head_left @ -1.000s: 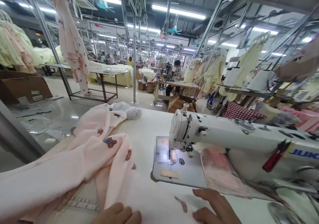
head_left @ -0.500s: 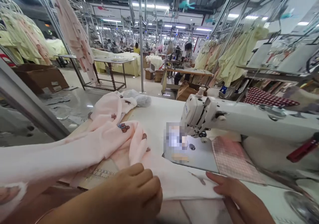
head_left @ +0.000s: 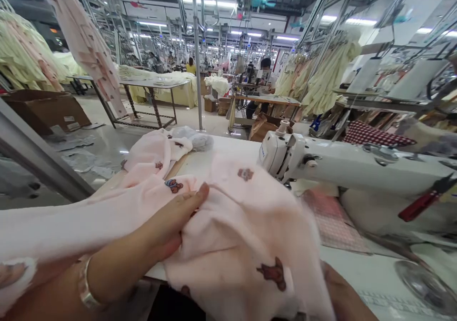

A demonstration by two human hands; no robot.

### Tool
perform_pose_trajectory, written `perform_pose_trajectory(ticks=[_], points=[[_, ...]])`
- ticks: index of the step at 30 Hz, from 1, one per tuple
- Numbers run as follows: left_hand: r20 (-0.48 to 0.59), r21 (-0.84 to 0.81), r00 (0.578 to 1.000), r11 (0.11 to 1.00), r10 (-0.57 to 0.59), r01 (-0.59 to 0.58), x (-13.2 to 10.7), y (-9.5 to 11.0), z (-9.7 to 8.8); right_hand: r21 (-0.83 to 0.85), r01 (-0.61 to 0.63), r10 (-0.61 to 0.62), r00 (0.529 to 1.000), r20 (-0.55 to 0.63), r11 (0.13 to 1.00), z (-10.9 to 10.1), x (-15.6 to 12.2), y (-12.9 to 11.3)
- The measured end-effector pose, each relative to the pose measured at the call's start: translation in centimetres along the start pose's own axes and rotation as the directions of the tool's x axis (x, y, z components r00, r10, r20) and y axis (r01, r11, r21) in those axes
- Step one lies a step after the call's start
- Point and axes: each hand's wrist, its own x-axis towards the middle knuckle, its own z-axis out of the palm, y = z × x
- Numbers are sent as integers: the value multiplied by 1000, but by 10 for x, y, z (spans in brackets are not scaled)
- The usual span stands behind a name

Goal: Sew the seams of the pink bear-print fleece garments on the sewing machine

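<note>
The left hand (head_left: 167, 223) lies on the pink cloth (head_left: 246, 225), fingers nearly straight and pressed flat into a fold, thumb tucked under, so it pins the cloth more than grips it. The cloth is bunched up off the table (head_left: 200, 161) in front of the sewing machine (head_left: 321, 161), hiding the needle plate. Of the right hand (head_left: 344, 295) only a part shows under the cloth's lower edge; it probably holds the cloth from below, but I cannot tell how its fingers lie. More pink cloth trails left across the table. Brown bear prints dot the cloth; no writing is readable.
</note>
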Motion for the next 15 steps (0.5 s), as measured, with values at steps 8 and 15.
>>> perform_pose_trajectory(ticks=[8, 15], points=[[-15, -258, 999, 966, -28, 23, -9, 11, -10, -60, 92, -94, 995, -37, 994, 1, -1, 12], [75, -10, 995, 998, 65, -65, -10, 17, -8, -272, 458, -515, 833, -201, 846, -5, 5, 10]])
